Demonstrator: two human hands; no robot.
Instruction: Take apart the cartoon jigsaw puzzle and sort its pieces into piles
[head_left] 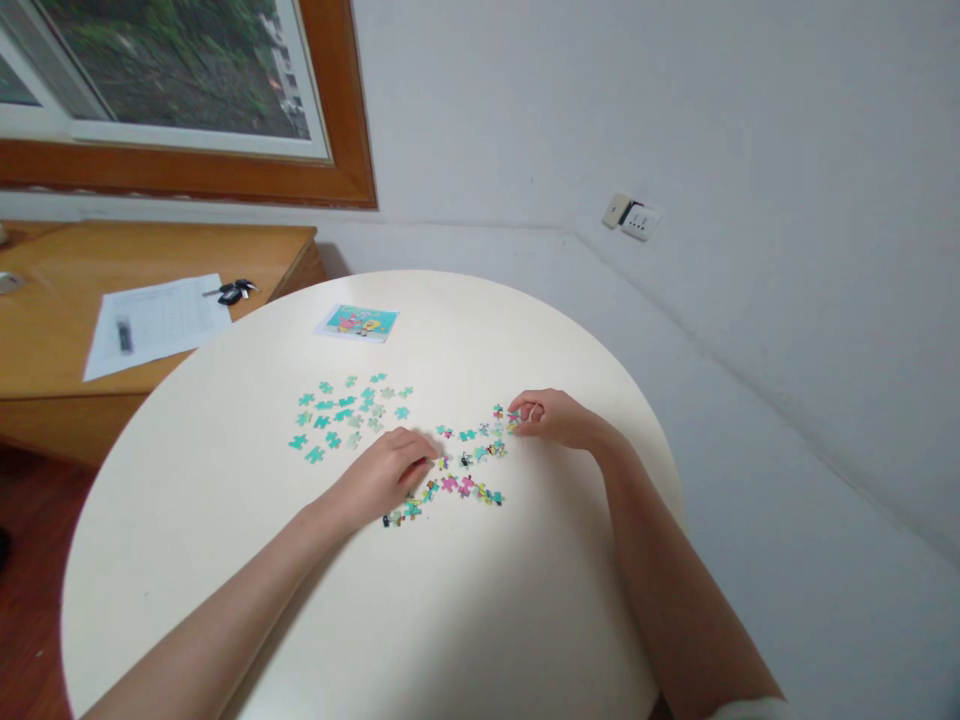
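Observation:
On the round table, my left hand [396,468] is closed, its fingers curled together beside a yellow-and-pink jigsaw puzzle piece [443,462]. The fingertips come right up to that piece; whether anything is inside the grip is hidden. My right hand [553,417] pinches a small multicoloured puzzle piece [514,417] between thumb and fingers at the right end of the loose pieces. Between the hands lie several pieces, among them a pink one [449,483] and a teal one [468,435]. Mostly teal pieces [344,414] are spread out farther left.
A picture card [363,323] with a teal cartoon print lies at the back of the white table [480,320]. To the left, a wooden desk [45,300] holds a paper sheet [165,315] and keys [232,292]. The wall has a socket [640,221].

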